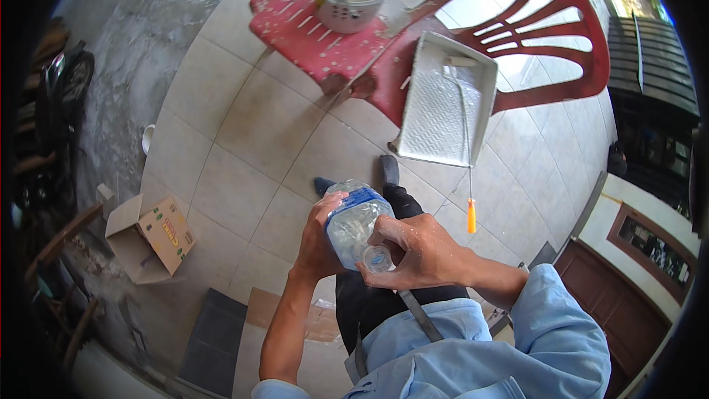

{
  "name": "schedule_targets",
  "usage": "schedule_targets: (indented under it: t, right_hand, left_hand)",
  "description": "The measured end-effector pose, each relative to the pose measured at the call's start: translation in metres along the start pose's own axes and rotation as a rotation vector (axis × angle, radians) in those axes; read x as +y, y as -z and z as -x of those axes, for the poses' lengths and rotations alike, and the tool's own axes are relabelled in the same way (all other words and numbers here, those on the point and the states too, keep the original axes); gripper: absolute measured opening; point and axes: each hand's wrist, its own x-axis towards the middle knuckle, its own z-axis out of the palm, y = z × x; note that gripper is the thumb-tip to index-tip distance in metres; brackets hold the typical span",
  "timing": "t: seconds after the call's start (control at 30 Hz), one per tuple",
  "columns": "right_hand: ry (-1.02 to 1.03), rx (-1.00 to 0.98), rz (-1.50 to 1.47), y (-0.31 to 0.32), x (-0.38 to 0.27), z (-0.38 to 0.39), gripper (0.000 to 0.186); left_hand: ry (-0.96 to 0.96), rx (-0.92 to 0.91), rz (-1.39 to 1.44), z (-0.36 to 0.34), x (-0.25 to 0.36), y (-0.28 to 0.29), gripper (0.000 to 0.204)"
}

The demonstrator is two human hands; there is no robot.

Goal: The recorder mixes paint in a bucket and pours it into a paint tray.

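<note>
A large clear plastic bottle [349, 230] with a blue band is held tilted in front of my body, its round neck toward me. My left hand [316, 240] is wrapped around the bottle's left side. With thumb and fingers curled about the neck, my right hand [428, 255] grips its mouth end; I cannot tell whether a cap is on it. Whitish specks dot the right hand.
Paint-spattered red plastic chairs [295, 18] stand ahead, bearing a white bucket [354, 15] and a white paint tray [436, 144]. A paint roller [471, 214] with an orange handle rests across the tray. An open cardboard box [159, 240] sits on the tiles at left.
</note>
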Motion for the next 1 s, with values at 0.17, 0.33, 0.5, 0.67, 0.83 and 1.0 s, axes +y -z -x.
schedule_targets:
  t: [0.17,0.33,0.5,0.67,0.83,1.0]
  right_hand:
    - [-0.053,0.136,-0.117,0.061,0.03,0.055,0.035]
    - [-0.119,0.202,-0.221,0.11,0.056,0.105,0.043]
    - [0.195,0.261,-0.429,0.148,0.11,0.138,0.064]
    - [-0.052,0.499,-0.661,0.134,0.231,0.169,0.081]
    - [-0.123,0.288,-0.637,0.111,0.267,0.164,0.107]
    - [-0.006,0.232,-0.744,0.096,0.295,0.119,0.117]
  left_hand:
    - [0.039,-0.121,0.052,-0.033,0.025,-0.065,0.104]
    - [0.099,-0.195,0.056,-0.055,0.056,-0.122,0.104]
    - [0.159,-0.243,-0.049,-0.074,0.072,-0.161,0.104]
    - [0.286,-0.293,-0.185,-0.102,0.084,-0.18,0.102]
    - [0.558,-0.248,-0.023,-0.132,0.069,-0.197,0.093]
    - [0.617,-0.233,0.054,-0.16,0.042,-0.211,0.095]
